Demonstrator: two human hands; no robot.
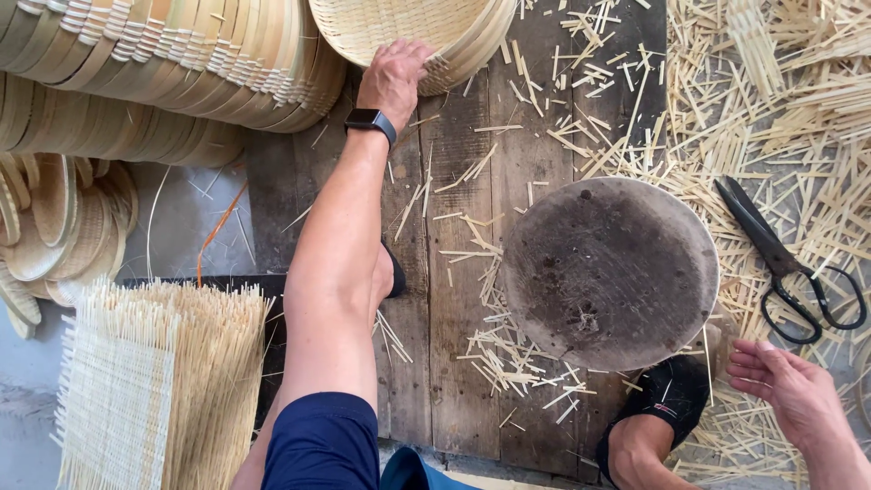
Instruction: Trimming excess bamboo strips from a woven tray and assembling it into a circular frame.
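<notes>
My left hand (392, 80) reaches far forward, a black watch on its wrist, and its fingers rest on the rim of a woven bamboo basket (399, 27) at the top of a stack. My right hand (787, 381) hovers low at the right, fingers apart, holding nothing. It is near a round dark wooden block (610, 270) and my black shoe (667, 395). Black scissors (787, 263) lie open-handled among bamboo offcuts just beyond the right hand.
Stacks of woven bamboo trays (163, 63) fill the upper left, smaller ones (54, 227) at the left edge. Woven bamboo mats (154, 381) lie at lower left. Bamboo strip offcuts (771, 109) cover the wooden plank floor (454, 299) at right.
</notes>
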